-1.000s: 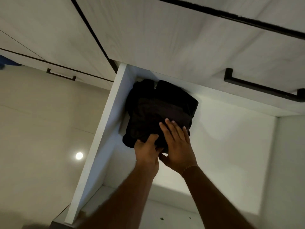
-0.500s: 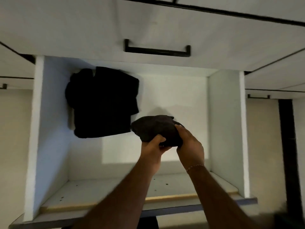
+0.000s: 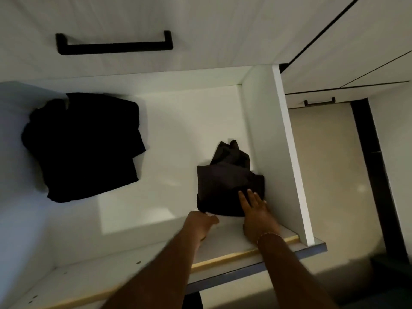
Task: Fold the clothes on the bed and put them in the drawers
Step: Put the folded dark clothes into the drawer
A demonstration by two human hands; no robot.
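From the head camera, a dark grey folded garment (image 3: 227, 186) lies in the open drawer (image 3: 178, 134), just beside its right wall. The right hand (image 3: 256, 214) rests straight fingers (image 3: 250, 198) on it; the left hand (image 3: 201, 224) pinches its near corner. A black folded garment (image 3: 82, 146) lies at the far left.

Light: dim room, with a paler patch on the drawer (image 3: 156, 139) floor near its front edge.
Shadows: the drawer's left side looks bluish and dark.
Dark clothes (image 3: 82, 146): so black that no folds show.
Blur: the arms look soft and smeared.
Edges: straight lines bend near the picture's corners.
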